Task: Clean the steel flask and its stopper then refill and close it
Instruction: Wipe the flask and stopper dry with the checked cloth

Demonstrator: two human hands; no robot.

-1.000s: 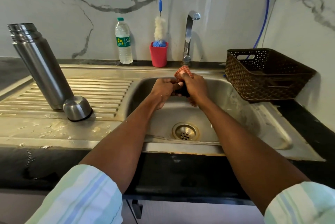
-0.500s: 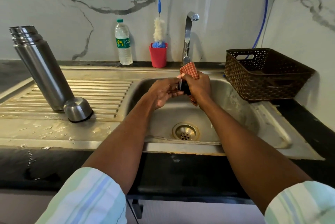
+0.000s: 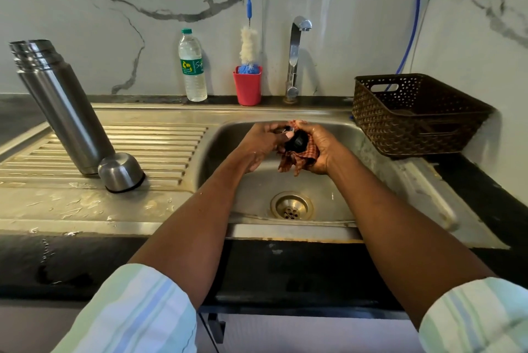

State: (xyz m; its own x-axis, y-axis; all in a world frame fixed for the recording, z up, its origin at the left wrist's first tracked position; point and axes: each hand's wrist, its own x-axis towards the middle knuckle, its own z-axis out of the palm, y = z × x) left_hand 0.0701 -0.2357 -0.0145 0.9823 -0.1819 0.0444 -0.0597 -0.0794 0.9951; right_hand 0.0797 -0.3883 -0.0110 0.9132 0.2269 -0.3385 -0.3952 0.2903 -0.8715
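Head view, listed near to far. Two striped pale green-and-blue sleeves (image 3: 134, 309) at the bottom edge; bare forearms reach forward over the black countertop edge (image 3: 285, 272). Stainless steel sink basin (image 3: 337, 181) with round drain strainer (image 3: 291, 206) below the hands. Left hand (image 3: 264, 142), fingers curled, pinches one end of the small black flask stopper (image 3: 297, 141). Right hand (image 3: 321, 149), fingers curled, cups the red-orange checked cloth (image 3: 300, 158) beneath and around that stopper; stopper and cloth are held above the basin, in front of the tap. Left, on the ribbed steel draining board (image 3: 160, 141): domed steel flask cap (image 3: 121, 172), rim down, touching the base of the tall cylindrical steel flask (image 3: 63, 107), which stands open-mouthed, without stopper. Right: dark brown perforated plastic basket (image 3: 417, 115) on the counter beside the sink. Rear, along the marble-patterned wall: clear plastic water bottle with green label (image 3: 192, 67), red plastic cup (image 3: 247, 89) holding a blue-handled bottle brush (image 3: 248, 44), chrome tap (image 3: 295, 58), blue hose (image 3: 411, 38).
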